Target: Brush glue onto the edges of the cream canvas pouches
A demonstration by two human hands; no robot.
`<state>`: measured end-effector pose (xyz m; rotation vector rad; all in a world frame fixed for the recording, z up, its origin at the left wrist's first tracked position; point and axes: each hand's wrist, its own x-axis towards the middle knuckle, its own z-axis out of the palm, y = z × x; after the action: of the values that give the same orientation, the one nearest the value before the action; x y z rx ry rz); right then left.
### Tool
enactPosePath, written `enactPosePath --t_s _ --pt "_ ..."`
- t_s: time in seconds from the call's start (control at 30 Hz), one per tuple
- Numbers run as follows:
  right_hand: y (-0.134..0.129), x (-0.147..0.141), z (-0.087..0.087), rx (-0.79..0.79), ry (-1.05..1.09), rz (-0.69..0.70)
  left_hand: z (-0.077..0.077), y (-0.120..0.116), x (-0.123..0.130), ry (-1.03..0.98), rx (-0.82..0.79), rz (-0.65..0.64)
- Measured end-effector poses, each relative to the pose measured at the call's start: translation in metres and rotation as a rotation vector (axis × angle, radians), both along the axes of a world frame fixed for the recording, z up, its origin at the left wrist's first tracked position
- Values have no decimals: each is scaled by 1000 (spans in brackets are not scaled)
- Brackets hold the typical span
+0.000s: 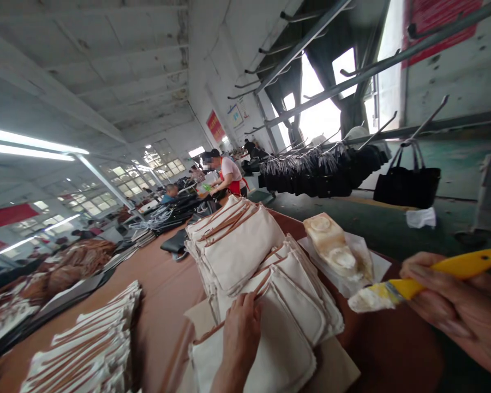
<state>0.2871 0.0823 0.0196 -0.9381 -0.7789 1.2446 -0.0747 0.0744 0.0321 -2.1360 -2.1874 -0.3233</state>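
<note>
One yellow-handled brush (pixel 412 287) counted, two hands, one glue-smeared container (pixel 329 245), and three groups of cream fabric pieces: a near pile (pixel 288 330), a far pile (pixel 243 245) and a left-hand row (pixel 85 349); single pieces overlap too closely to be counted. The brush handle is gripped between thumb and fingers of the right hand (pixel 445 305), its bristles, coated in a whitish paste, pointed toward the near pile and held apart from it. The near pile lies under and beside the left hand (pixel 242 333), which is laid on the front piece with fingers bent at its upper edge; whether that edge is pinched cannot be told. The container is set on a white sheet (pixel 378 267), right of both piles and beyond the bristles. Part of the front piece is hidden by the left hand and forearm. The brown tabletop (pixel 159 311) is seen between the row and the piles. Beyond, one black handbag (pixel 407 185) is hung from a rack, and a co-worker in a red apron (pixel 234 174) is seen bent forward.
</note>
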Motion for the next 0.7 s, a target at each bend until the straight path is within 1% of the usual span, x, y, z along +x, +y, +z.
enactPosePath --t_s 0.1,0.17,0.27,0.37,0.43,0.53,0.6,0.7 --pt "-7 -7 3 4 63 98 -4 17 4 -23 -8 13" --pt "-7 -12 2 17 47 106 -7 20 4 -35 4 27" --pt "-4 -24 -1 59 26 130 -7 17 3 -63 7 37" --pt "0 -38 -4 109 7 213 -5 10 2 -116 -16 29" --pt "3 -48 -5 126 -1 244 -3 6 1 -171 -57 8" --pt "7 -62 -4 133 -20 241 0 0 -1 -259 -129 -61" --pt "10 -71 -3 134 -47 247 3 -2 -3 -393 -193 -122" --pt "12 -83 -1 144 -84 283 9 -6 -5 -709 -302 -177"
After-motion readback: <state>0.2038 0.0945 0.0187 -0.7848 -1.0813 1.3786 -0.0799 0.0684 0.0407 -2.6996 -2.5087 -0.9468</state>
